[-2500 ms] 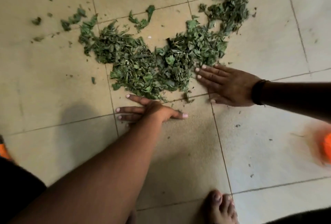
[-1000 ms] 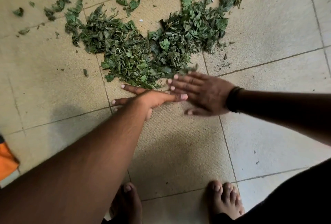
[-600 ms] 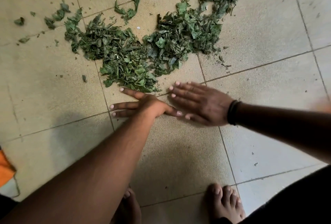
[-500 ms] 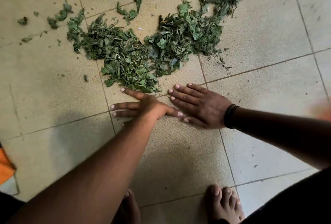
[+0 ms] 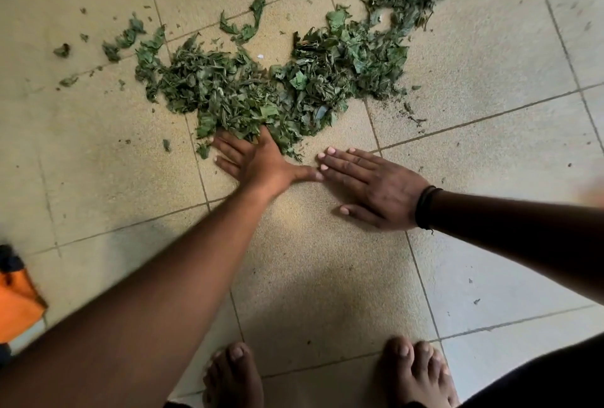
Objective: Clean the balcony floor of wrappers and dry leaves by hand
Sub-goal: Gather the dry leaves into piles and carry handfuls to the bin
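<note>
Beige tiled floor strewn with green leaves, 2 hands flat, fingers straight, gripping nothing: left hand at pile's near edge, right hand beside.

One view only — a wide-angle camera on the person's head, looking steeply down and a little forward at the tiled floor. It sits close above the work: both forearms reach in from the near edge, the left hand and right hand lie mid-frame, and the bare feet show at the very bottom. The leaves fill the far half, cut off at the top edge — an orange cloth clips the near left edge.
</note>
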A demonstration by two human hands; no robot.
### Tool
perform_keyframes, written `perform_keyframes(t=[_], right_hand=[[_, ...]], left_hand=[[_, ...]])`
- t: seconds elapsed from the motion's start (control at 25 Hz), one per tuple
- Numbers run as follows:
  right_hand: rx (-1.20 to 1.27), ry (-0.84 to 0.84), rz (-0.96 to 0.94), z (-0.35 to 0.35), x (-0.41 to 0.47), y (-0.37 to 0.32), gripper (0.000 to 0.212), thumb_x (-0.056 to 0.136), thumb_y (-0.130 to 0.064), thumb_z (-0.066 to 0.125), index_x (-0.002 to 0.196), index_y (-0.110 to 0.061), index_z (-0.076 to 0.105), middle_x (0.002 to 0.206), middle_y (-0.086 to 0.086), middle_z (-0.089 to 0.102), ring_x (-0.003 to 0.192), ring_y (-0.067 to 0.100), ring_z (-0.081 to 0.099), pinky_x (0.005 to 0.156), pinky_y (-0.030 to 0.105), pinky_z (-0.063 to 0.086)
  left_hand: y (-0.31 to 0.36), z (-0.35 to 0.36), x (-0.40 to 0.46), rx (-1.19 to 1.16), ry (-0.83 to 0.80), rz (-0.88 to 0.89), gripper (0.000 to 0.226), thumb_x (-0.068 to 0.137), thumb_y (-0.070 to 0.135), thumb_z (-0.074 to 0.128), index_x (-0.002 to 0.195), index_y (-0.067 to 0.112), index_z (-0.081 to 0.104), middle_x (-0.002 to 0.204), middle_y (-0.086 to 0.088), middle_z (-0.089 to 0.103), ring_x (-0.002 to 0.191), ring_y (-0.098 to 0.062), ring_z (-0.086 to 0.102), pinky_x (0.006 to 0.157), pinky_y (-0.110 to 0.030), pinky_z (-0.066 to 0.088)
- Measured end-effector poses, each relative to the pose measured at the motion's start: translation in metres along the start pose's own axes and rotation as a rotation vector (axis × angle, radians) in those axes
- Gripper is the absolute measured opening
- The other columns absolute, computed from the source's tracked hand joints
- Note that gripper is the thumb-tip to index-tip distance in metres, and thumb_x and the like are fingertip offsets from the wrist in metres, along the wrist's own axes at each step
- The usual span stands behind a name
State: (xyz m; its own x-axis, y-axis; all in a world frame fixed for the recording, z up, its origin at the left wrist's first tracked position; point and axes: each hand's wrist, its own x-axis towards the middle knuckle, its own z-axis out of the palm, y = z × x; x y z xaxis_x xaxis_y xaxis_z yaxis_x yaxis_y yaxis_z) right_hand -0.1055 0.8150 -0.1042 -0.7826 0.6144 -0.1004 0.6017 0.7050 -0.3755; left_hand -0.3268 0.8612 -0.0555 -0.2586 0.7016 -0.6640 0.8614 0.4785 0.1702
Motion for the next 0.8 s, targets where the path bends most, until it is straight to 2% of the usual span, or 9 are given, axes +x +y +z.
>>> perform_keyframes(t=[0.08, 0.16, 0.2, 0.24, 0.28, 0.4, 0.52, 0.64, 0.8], right_hand=[[0.045, 0.058, 0.012, 0.0, 0.0, -0.001, 0.07, 0.106, -0.05, 0.031, 0.158, -0.004, 0.025, 0.166, 0.014, 0.021, 0.155, 0.029, 0.014, 0.122, 0.05, 0.024], [0.078, 0.112, -0.063, 0.0, 0.01, -0.012, 0.064, 0.105, -0.046, 0.035, 0.153, -0.003, 0.037, 0.16, 0.017, 0.035, 0.151, 0.033, 0.027, 0.121, 0.051, 0.028], [0.087, 0.11, -0.131, 0.004, 0.019, -0.022, 0.06, 0.105, -0.044, 0.036, 0.15, -0.004, 0.042, 0.156, 0.017, 0.04, 0.147, 0.033, 0.034, 0.12, 0.051, 0.03], [0.091, 0.09, -0.204, 0.01, 0.029, -0.033, 0.056, 0.105, -0.042, 0.037, 0.148, -0.006, 0.046, 0.153, 0.016, 0.044, 0.144, 0.034, 0.038, 0.118, 0.052, 0.033], [0.082, 0.057, -0.266, 0.014, 0.04, -0.041, 0.054, 0.106, -0.042, 0.037, 0.148, -0.009, 0.046, 0.153, 0.014, 0.045, 0.144, 0.034, 0.038, 0.117, 0.051, 0.034], [-0.024, -0.053, -0.383, 0.012, 0.067, -0.031, 0.054, 0.107, -0.044, 0.033, 0.154, -0.018, 0.038, 0.16, 0.004, 0.036, 0.15, 0.03, 0.028, 0.121, 0.05, 0.029], [-0.091, -0.054, -0.356, 0.003, 0.076, -0.009, 0.057, 0.107, -0.045, 0.029, 0.156, -0.018, 0.036, 0.165, 0.0, 0.028, 0.154, 0.028, 0.018, 0.125, 0.048, 0.021], [-0.103, -0.031, -0.258, -0.001, 0.065, -0.004, 0.063, 0.107, -0.051, 0.023, 0.158, -0.015, 0.029, 0.166, 0.004, 0.021, 0.156, 0.028, 0.008, 0.126, 0.046, 0.015], [-0.104, -0.058, -0.259, 0.0, 0.048, -0.007, 0.069, 0.107, -0.052, 0.029, 0.159, -0.008, 0.024, 0.168, 0.011, 0.012, 0.156, 0.028, 0.006, 0.125, 0.048, 0.016]], left_hand=[[-0.007, -0.013, 0.009, 0.019, 0.009, 0.035, 0.141, 0.049, 0.066, 0.089, 0.158, 0.023, 0.011, 0.16, -0.032, -0.022, 0.148, -0.049, -0.023, 0.12, -0.066, -0.002], [-0.024, -0.012, 0.004, -0.043, 0.141, 0.102, 0.126, 0.049, 0.053, 0.095, 0.151, 0.024, 0.028, 0.162, -0.023, 0.01, 0.149, -0.041, 0.014, 0.119, -0.049, 0.03], [-0.035, -0.007, -0.003, -0.085, 0.251, 0.109, 0.114, 0.051, 0.045, 0.096, 0.146, 0.024, 0.036, 0.155, -0.017, 0.025, 0.14, -0.031, 0.03, 0.108, -0.033, 0.041], [-0.044, -0.002, -0.012, -0.129, 0.359, 0.073, 0.103, 0.054, 0.038, 0.097, 0.14, 0.024, 0.041, 0.147, -0.012, 0.033, 0.13, -0.024, 0.037, 0.095, -0.022, 0.041], [-0.05, 0.002, -0.02, -0.166, 0.445, -0.005, 0.099, 0.055, 0.034, 0.098, 0.136, 0.024, 0.042, 0.143, -0.011, 0.036, 0.125, -0.024, 0.039, 0.088, -0.023, 0.04], [-0.059, -0.005, -0.019, -0.178, 0.455, -0.281, 0.133, 0.049, 0.039, 0.099, 0.152, 0.022, 0.017, 0.155, -0.023, 0.022, 0.139, -0.039, 0.03, 0.105, -0.048, 0.042], [-0.059, -0.027, 0.006, -0.276, 0.265, -0.382, 0.163, 0.039, 0.048, 0.095, 0.159, 0.018, -0.011, 0.164, -0.03, -0.005, 0.152, -0.046, -0.001, 0.121, -0.061, 0.02], [-0.059, -0.032, 0.021, -0.341, 0.149, -0.39, 0.173, 0.037, 0.058, 0.093, 0.155, 0.016, -0.026, 0.158, -0.03, -0.03, 0.147, -0.043, -0.028, 0.121, -0.063, -0.005], [-0.083, -0.013, 0.021, -0.195, 0.191, -0.183, 0.171, 0.037, 0.095, 0.066, 0.153, 0.014, -0.029, 0.157, -0.025, -0.037, 0.145, -0.04, -0.035, 0.116, -0.061, -0.018]])
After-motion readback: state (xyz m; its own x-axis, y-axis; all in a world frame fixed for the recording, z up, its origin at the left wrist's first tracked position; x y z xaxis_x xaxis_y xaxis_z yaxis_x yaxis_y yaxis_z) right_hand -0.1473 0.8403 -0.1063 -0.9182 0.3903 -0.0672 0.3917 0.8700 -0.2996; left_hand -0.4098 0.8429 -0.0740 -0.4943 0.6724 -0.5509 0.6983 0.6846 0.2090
